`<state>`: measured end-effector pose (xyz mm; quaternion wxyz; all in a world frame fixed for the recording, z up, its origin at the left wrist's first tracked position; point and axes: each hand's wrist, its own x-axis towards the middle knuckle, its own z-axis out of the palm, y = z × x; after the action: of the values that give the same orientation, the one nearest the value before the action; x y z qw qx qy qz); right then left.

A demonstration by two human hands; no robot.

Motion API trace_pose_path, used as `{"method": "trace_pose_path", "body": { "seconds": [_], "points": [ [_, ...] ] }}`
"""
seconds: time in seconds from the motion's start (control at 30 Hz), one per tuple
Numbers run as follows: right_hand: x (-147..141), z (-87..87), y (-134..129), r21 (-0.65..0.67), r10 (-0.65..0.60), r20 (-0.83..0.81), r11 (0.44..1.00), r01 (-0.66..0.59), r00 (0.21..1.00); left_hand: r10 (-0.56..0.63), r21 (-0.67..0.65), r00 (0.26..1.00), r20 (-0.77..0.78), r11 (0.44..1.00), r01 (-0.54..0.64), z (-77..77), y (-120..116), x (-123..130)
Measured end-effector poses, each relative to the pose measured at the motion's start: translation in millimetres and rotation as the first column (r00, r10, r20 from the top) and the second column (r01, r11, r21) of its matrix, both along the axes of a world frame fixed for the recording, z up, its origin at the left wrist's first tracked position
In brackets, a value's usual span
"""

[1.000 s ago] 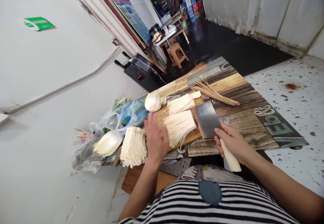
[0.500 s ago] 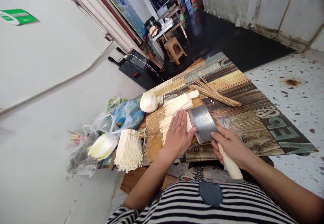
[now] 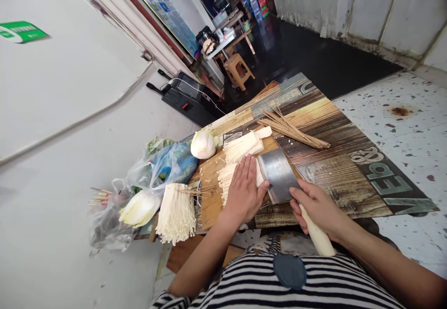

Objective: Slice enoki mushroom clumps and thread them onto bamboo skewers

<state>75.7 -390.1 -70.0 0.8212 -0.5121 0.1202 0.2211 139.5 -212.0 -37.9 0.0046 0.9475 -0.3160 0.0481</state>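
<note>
My left hand lies flat, fingers stretched out, on a bunch of enoki mushrooms on the wooden cutting board. In my right hand is a cleaver, gripped where its pale handle meets the wide blade. The blade lies nearly flat at the right end of that bunch, close to my left thumb. Just beyond, a second enoki bunch rests on the board, with a small cut-off piece at its right end. My palm hides part of the nearer bunch.
Thin wooden skewers lie on the wood-patterned table. At the left are a skewered enoki bunch, two pale cabbage heads and plastic bags. A black speaker-like box stands by the wall behind.
The view has shifted slightly. Both hands and the cleaver keep nearly the same place over the enoki, with the cleaver blade tilted a little differently.
</note>
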Motion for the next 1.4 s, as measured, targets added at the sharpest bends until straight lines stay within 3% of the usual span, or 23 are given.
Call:
{"method": "trace_pose_path", "body": {
  "seconds": [0.23,0.73,1.4],
  "points": [
    [-2.1,0.0,0.5,0.038,-0.007,-0.023,0.999,0.007,1.0,-0.012,-0.018,1.0,-0.002,1.0,0.012,0.3,1.2,-0.6],
    [-4.9,1.6,1.2,-0.084,0.013,0.008,0.996,-0.012,1.0,-0.013,-0.012,0.999,-0.035,1.0,0.012,2.1,0.5,-2.1],
    [-5.8,7.0,-0.6,-0.034,-0.001,-0.025,0.999,0.0,1.0,-0.045,-0.058,0.997,-0.058,0.997,0.042,0.1,6.7,0.4]
  ]
}}
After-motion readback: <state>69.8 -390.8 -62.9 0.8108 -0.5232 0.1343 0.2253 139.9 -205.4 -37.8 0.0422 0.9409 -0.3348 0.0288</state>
